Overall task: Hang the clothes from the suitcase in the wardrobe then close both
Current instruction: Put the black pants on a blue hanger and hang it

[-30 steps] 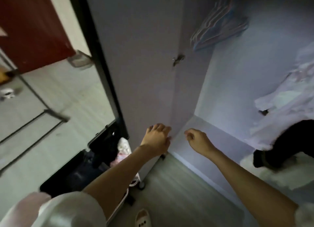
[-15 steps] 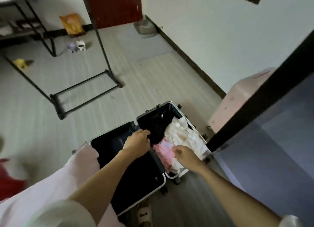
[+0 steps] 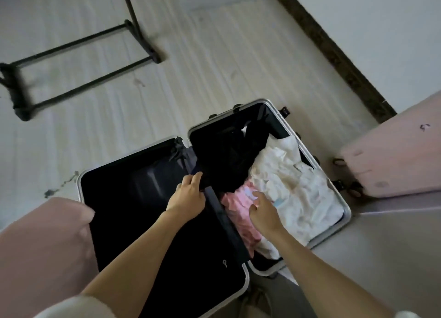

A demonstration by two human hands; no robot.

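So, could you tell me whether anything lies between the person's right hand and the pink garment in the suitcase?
Nothing visible does. The right hand is already at the pink garment, which lies uncovered at the near edge of the clothes pile. The black garment beside it is under the left hand, not over the pink one.

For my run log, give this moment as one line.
suitcase: open on floor | left hand: grips black garment | right hand: on pink garment | stage: picking
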